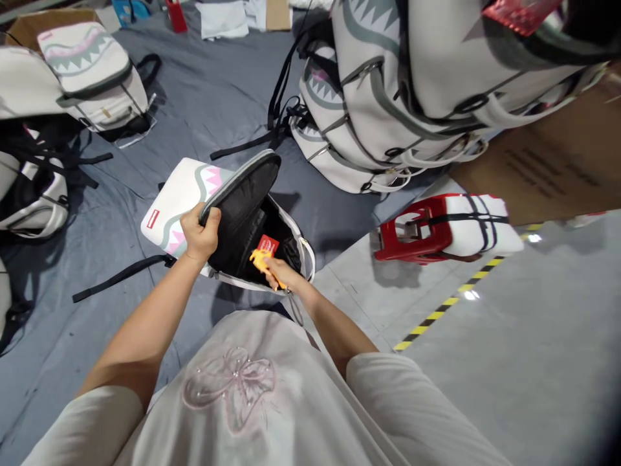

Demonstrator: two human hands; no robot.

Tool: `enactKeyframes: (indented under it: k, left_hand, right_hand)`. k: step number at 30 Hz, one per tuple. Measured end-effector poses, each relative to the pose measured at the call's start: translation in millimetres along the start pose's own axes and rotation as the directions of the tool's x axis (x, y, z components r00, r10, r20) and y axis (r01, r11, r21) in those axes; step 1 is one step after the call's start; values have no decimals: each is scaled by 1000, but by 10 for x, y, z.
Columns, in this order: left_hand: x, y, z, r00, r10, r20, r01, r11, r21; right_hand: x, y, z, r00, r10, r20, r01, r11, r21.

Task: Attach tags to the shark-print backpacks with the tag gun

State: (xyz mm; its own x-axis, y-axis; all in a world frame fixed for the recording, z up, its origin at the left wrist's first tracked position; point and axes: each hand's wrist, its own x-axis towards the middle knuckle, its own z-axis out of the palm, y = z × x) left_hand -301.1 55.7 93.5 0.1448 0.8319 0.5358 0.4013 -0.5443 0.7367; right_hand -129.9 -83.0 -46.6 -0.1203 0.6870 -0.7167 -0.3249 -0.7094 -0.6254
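Observation:
A cream backpack (pixel 177 188) with a grey-and-pink shark-teeth print lies unzipped on the dark cloth in front of me. My left hand (pixel 200 233) is closed on the edge of its front panel, thumb on the black lining, and holds the panel raised. Inside the opening, my right hand (pixel 282 273) grips an orange-yellow tagging gun (pixel 262 259). Just beyond the gun's front end is a red tag (pixel 268 244), against the dark interior. Whether the gun touches the tag I cannot tell. A white carry handle (pixel 308 255) loops at the bag's right end.
Stacked matching backpacks (pixel 373 97) rise at the upper right, beside a brown carton (pixel 543 162). More backpacks (pixel 92 77) lie at the left. On the floor stands a red stool (pixel 417 230) with a strapped white pad. Yellow-black tape (pixel 449 303) marks the floor.

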Motion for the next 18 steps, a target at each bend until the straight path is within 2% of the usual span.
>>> enactKeyframes:
  k: [3,5,7,9,11,13,14,15,16,17,18]
  left_hand:
    - [22,157,30,974,136,182,-128,990,-57]
    - [59,243,69,915,254,314,-227,966,-120]
    - [125,248,104,856,327,400,-282,944,-169]
    - [209,152,93,847,315,429,-269,949,-166]
    - [261,7,3,905,229,357,-214,973,-82]
    - [189,-79,-150,981,153,122,-163,984,74]
    - [82,-72,-227,986,163,-31,-157,976,151]
    - [-78,-26,-284,966,214,-147,-183,962,201]
    - [-284,52,-306,937,295,-188,-255,944,210]
    - [-519,153,-284,914,375,-156,-346,920,183]
    - [-764,258,-214,895,445,-7,-444,893,73]
  right_hand:
    - [-89,-77,63,999,25,40,-21,996,-92]
    - [-133,-239,87,994,60,90,-38,973,-228]
    - [-163,-517,62,999,36,-4,-34,892,-450]
    - [-182,-888,-8,982,-61,-179,-74,748,-659]
    - [-187,-1288,-83,973,-68,-222,-141,590,-795]
    - [-166,-1643,-117,971,20,-237,-229,356,-906]
    - [-144,-1786,-111,963,61,-261,-268,241,-933]
    - [-112,-1903,-91,954,87,-287,-297,150,-943]
    - [-74,-1996,-61,948,92,-305,-313,101,-944]
    - [-31,-2069,-24,951,69,-302,-307,85,-948]
    - [14,-2129,12,962,29,-271,-273,87,-958]
